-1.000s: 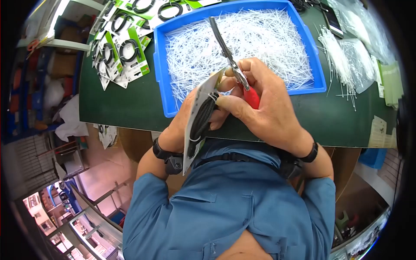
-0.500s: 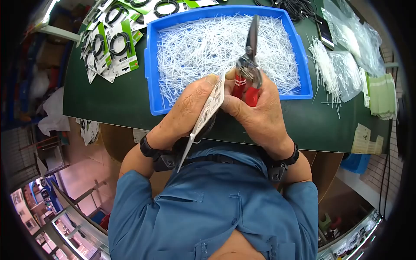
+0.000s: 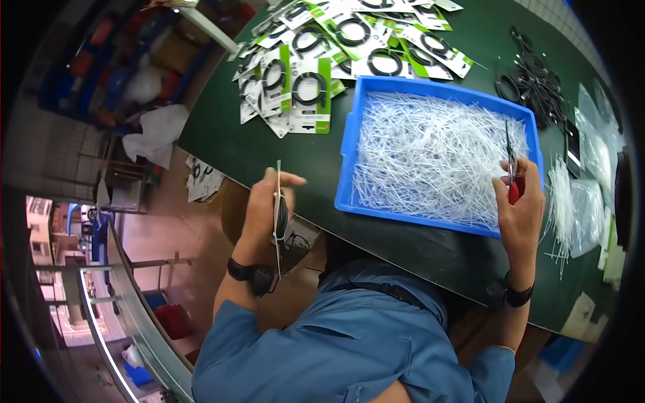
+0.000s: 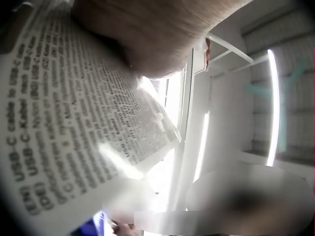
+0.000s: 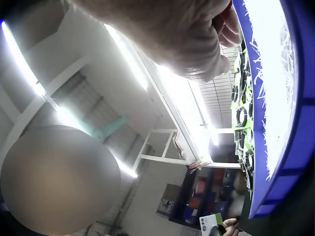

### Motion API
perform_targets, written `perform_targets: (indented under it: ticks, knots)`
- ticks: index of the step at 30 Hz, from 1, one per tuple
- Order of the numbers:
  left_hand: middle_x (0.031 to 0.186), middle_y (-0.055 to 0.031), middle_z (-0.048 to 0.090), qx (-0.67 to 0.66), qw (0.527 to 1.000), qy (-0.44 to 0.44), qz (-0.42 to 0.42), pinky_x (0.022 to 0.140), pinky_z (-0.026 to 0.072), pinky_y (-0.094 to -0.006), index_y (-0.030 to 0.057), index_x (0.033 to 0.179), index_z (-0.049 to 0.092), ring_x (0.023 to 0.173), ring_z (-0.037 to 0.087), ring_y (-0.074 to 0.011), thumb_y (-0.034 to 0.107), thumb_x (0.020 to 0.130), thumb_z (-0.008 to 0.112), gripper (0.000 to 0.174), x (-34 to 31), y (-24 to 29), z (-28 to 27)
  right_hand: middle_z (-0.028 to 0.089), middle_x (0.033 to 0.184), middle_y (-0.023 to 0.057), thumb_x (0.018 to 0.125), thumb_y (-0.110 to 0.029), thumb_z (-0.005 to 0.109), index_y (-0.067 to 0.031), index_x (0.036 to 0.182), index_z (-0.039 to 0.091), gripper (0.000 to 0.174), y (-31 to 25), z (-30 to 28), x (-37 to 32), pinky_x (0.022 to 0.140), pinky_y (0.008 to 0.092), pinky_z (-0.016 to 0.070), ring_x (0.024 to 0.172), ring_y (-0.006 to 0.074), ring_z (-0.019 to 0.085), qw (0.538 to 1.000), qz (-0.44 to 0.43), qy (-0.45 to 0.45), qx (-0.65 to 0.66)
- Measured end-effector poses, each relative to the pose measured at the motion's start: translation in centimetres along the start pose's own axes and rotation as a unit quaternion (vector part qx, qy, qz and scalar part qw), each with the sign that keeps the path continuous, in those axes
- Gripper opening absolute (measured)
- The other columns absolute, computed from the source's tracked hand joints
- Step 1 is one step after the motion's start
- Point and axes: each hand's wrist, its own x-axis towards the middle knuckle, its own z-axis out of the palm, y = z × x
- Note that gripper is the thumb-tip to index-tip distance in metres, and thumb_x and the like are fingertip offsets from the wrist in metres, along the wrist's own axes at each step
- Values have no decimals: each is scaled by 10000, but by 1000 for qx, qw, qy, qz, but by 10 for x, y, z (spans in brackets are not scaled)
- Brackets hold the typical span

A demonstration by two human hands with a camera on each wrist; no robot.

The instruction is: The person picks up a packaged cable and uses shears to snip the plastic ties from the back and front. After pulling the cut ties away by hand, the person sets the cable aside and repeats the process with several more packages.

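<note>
Hands have split apart since half a second ago: my left hand (image 3: 257, 209) pinches the carded cable (image 3: 278, 218) at 9 o'clock, right hand (image 3: 520, 216) grips red-handled cutters (image 3: 515, 191) over the blue tray (image 3: 418, 222), 3 o'clock. Loosen that pinch and I'd probably drop the card floorward.

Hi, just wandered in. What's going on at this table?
A person is working with bare hands at a green table. The left hand holds a USB-C cable card, edge-on in the head view, and the right hand holds red-handled cutters over a blue tray full of thin white strips. The hands are apart. More carded cables lie piled beyond.
</note>
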Motion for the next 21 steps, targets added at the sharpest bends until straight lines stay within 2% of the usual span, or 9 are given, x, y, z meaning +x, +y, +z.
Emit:
perform_targets:
  ticks: [2, 4, 5, 8, 12, 15, 17, 19, 21]
  knots:
    - [663, -57, 627, 221, 954, 197, 41, 551, 440, -296, -48, 894, 708, 591, 563, -126, 473, 1132, 279, 716, -13, 0, -23, 679, 1094, 77, 951, -40, 699, 5, 1286, 555, 367, 11, 1, -1, 811, 267, 516, 868, 107, 610, 999, -12, 11, -50]
    - [612, -101, 561, 372, 881, 275, 96, 596, 398, -378, -34, 825, 692, 565, 502, -228, 439, 1120, 336, 662, -26, -31, -79, 683, 1106, 75, 952, -44, 699, 3, 1290, 553, 371, 18, 2, -2, 815, 267, 517, 872, 105, 610, 997, -18, 17, -70]
    - [612, -101, 561, 377, 878, 279, 97, 596, 398, -378, -34, 825, 692, 565, 502, -228, 439, 1120, 336, 662, -31, -39, -103, 681, 1109, 76, 950, -42, 701, 3, 1296, 553, 379, 20, 3, -2, 815, 266, 516, 872, 106, 609, 999, -10, 10, -45]
    - [823, -209, 703, 525, 778, 346, -2, 711, 512, -420, -54, 924, 685, 722, 641, -363, 399, 1104, 404, 563, -40, -50, -151, 679, 1114, 77, 946, -37, 705, 5, 1307, 551, 394, 23, 5, -1, 815, 264, 514, 870, 106, 608, 1000, 1, -3, 10]
    - [994, -247, 708, 563, 733, 368, 105, 820, 521, -448, -33, 1012, 696, 894, 658, -424, 355, 1079, 454, 462, -5, -36, -160, 672, 1112, 75, 941, -37, 710, 11, 1330, 544, 426, 23, 5, -2, 816, 263, 512, 867, 104, 602, 999, 5, -2, 43]
    - [1111, -227, 707, 503, 777, 328, 187, 881, 517, -445, -26, 1087, 693, 1011, 663, -406, 325, 1064, 486, 408, 45, -6, -129, 654, 1041, 61, 938, -46, 720, 20, 1330, 552, 433, 18, 3, -3, 801, 252, 498, 853, 99, 581, 997, 18, -5, 73]
    - [1094, -214, 707, 490, 778, 305, 249, 896, 520, -433, -16, 1116, 697, 989, 668, -397, 300, 1045, 539, 360, 82, 18, -95, 643, 1016, 53, 938, -52, 724, 22, 1332, 556, 435, 21, 0, -4, 794, 247, 491, 852, 97, 577, 997, 18, -7, 75]
    - [1117, -201, 698, 476, 793, 283, 254, 897, 517, -423, -11, 1164, 681, 1025, 664, -376, 294, 1016, 603, 348, 119, 34, -70, 619, 968, 38, 938, -64, 730, 26, 1335, 565, 439, 24, -3, -6, 780, 237, 479, 849, 95, 567, 997, 15, -21, 77]
    - [1160, -199, 686, 495, 798, 266, 218, 920, 512, -440, -1, 1243, 646, 1067, 651, -374, 371, 979, 656, 456, 155, 49, -49, 610, 956, 32, 943, -71, 730, 23, 1345, 570, 442, 27, -4, -8, 773, 232, 473, 843, 91, 563, 997, 20, -10, 75]
